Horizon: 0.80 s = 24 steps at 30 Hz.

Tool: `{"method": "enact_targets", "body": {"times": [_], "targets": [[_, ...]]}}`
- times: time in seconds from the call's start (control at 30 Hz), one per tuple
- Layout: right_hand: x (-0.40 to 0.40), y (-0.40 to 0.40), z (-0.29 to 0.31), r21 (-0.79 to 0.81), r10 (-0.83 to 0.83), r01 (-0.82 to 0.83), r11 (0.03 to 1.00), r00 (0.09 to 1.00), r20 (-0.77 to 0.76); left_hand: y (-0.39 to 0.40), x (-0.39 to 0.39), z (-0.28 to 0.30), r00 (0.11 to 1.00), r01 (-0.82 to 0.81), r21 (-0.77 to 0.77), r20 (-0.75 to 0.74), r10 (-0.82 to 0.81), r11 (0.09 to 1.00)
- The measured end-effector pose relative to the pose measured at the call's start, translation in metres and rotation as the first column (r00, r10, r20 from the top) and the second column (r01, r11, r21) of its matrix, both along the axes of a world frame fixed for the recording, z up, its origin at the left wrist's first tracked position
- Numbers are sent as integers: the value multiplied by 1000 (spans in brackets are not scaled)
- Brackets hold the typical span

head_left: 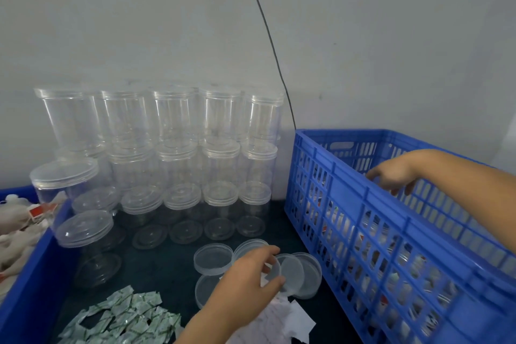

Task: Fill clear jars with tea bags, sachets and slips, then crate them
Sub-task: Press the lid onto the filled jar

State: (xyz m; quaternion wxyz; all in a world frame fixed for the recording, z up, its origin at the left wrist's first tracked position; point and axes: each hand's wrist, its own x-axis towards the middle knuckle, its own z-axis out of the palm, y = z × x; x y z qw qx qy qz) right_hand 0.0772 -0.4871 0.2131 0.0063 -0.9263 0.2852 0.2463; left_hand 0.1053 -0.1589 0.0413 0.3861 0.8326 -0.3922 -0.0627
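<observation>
Much of the job looks ahead. The blue slatted plastic crate (391, 232) at the right already holds filled jars, dimly seen through its slots, yet a large stack of empty clear plastic jars (173, 153) with lids on stands against the far wall, so I judge many fillings remain. The left hand (251, 274) pinches a loose clear round lid (290, 271) among several lying on the dark mat (156, 262) in the near middle. The right hand (396, 173) reaches over the crate's near wall, fingers curled downward; whether they grip anything I cannot tell. Green-printed sachets (120, 318) lie near left, white paper slips (290, 318) under the left wrist, and tea bags (16, 229) fill a blue tray (30, 279) at far left.
</observation>
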Motion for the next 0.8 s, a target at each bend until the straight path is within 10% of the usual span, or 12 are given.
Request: {"method": "enact_targets", "body": {"times": [0.6,0.8], "targets": [[-59,124,30,-249,152,-63,967,922,357,64,-47,20,991,-58,-5,117,59,998],[-77,193,-15,-92,310,-304,948,823,476,81,-60,18,991,-77,-10,105,78,997]]}}
